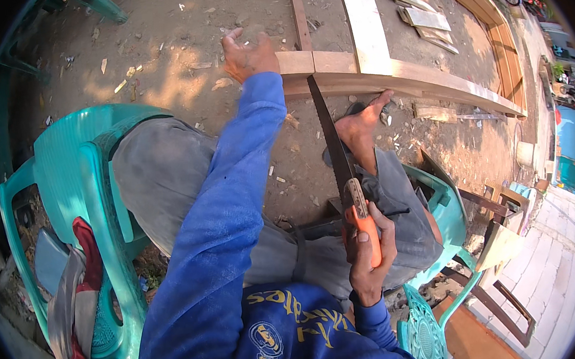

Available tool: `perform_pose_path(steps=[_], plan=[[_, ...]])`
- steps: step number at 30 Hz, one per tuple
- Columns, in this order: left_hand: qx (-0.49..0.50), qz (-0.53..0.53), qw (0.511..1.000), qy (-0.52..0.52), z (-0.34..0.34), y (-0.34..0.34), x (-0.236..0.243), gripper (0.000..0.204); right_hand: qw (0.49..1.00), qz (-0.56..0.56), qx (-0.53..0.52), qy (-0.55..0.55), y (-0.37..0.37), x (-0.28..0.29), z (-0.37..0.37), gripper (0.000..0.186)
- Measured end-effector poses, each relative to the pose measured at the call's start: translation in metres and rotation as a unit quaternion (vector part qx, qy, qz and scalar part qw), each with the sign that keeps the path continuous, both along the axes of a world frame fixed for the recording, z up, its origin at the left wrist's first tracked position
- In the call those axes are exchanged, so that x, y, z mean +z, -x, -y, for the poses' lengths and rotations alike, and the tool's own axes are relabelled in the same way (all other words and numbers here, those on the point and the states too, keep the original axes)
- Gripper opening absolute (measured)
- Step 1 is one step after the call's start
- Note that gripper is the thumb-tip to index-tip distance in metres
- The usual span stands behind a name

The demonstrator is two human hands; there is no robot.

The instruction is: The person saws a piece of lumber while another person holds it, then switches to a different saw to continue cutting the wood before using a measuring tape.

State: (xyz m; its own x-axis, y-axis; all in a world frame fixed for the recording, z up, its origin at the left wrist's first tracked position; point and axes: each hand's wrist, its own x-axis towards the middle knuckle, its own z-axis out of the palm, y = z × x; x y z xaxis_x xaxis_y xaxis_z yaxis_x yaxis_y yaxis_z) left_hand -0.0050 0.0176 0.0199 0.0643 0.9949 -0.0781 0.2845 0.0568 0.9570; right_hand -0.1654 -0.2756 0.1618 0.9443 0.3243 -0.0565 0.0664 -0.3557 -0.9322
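Observation:
My right hand [369,251] is wrapped around the orange handle of a handsaw [329,124]. The long dark blade points away from me, its far end at the near edge of a wooden beam [339,63], beside a thin line across the wood. At the beam's left end is my left hand [249,56], fingers apart and slightly bent; whether its palm presses on the wood is hidden. A pale plank [366,25] and a narrow brown strip [298,11] meet the beam from the far side. My bare foot [365,128] reaches the beam's near side with its toes.
A green plastic chair [98,168] with a grey and red cloth [83,307] stands at left. Short board offcuts [427,20] lie inside the wooden frame [505,44] at far right. Wood chips dot the dirt ground. Another green chair [443,200] is beneath me at right.

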Motion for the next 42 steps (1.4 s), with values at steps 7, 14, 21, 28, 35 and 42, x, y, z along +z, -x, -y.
perform_pose_path(steps=[7, 14, 21, 28, 35, 42], plan=[[-0.021, 0.010, 1.000, -0.003, 0.010, -0.005, -0.008, 0.047, 0.995, 0.050, 0.000, -0.083, -0.119, -0.115, -0.103, 0.036], [-0.032, 0.023, 0.999, -0.022, 0.014, -0.007, -0.038, 0.041, 0.990, 0.129, 0.011, -0.052, -0.121, -0.122, -0.088, 0.041], [-0.025, -0.013, 0.999, -0.024, 0.002, -0.005, -0.034, 0.039, 0.996, -0.042, -0.049, -0.066, -0.096, -0.103, -0.093, 0.041], [-0.029, 0.010, 0.999, -0.014, 0.003, -0.008, -0.039, 0.037, 0.999, 0.016, -0.037, -0.020, -0.098, -0.116, -0.088, 0.029], [-0.030, 0.034, 0.999, -0.019, 0.000, -0.006, -0.047, 0.035, 0.999, 0.037, -0.015, -0.014, -0.097, -0.120, -0.088, 0.027], [-0.020, 0.013, 0.998, -0.049, 0.002, -0.005, -0.042, 0.035, 0.999, 0.040, -0.010, 0.005, -0.097, -0.117, -0.088, 0.029]])
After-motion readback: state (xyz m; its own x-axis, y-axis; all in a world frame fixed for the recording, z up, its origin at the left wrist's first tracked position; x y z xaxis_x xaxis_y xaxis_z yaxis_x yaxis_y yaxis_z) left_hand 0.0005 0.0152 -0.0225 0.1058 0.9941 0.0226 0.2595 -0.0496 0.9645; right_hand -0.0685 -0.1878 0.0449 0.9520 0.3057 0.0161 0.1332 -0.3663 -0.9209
